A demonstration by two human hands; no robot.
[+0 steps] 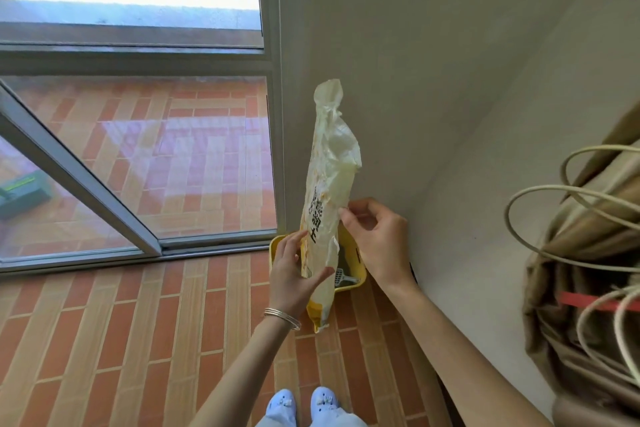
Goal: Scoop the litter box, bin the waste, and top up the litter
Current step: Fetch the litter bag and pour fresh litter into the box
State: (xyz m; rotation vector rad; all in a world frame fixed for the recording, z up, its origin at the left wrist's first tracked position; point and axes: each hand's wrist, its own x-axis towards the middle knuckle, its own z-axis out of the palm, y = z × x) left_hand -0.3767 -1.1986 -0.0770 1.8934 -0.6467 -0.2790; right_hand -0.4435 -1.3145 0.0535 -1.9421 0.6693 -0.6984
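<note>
Wall [450, 62], plain beige, fills the upper right; sliding glass door [138, 149] w/ grey frame takes the left, balcony railing and greenery beyond it. Floor [121, 340] is reddish-orange brick-pattern tile. Brown fabric bundle [581, 270] w/ pale looped cords over it sits at the right edge.

Litter bag [327, 191]: tall, pale yellow-white plastic, black printed characters down its side, yellow base. Held roughly upright in mid-air, top crumpled and twisted. How much is inside can't be told. It hangs directly above the litter box [358, 262], a yellow tub on the floor in the corner btwn door track and wall, mostly hidden behind the bag and hands. Inside the box: dark grey litter and a grey slotted scoop [344, 279] lying at the near edge.

Left hand [294, 274]: fingers extended along the bag's lower left side, thumb wrapped across the front, gripping it. Thin bangles [282, 317] at the wrist. Right hand [375, 236]: raised at the bag's mid right, thumb and forefinger pinching the plastic edge, other fingers loosely curled. Both forearms reach fwd from the bottom.

Light blue clogs [304, 402] at bottom centre, toes pointing to the box.
</note>
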